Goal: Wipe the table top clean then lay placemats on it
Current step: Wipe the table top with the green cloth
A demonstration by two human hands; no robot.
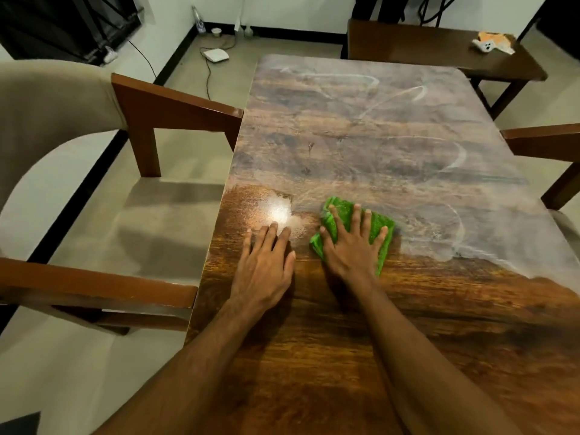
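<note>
A wooden table top (361, 136) fills the middle of the view. Its far part is hazy with whitish streaks and smears; the near part looks dark and glossy. A folded green cloth (340, 215) lies on the table near the boundary between the two areas. My right hand (353, 246) presses flat on the cloth with fingers spread. Just left of the cloth, my left hand (266, 262) rests flat on the bare wood, fingers slightly apart, holding nothing. No placemats are in view.
A beige cushioned chair with wooden arms (175, 108) stands against the table's left edge. Another chair arm (543, 139) shows at the right. A dark side table (439, 48) beyond holds an orange and white item (494, 42). Cables and a white device (216, 54) lie on the floor.
</note>
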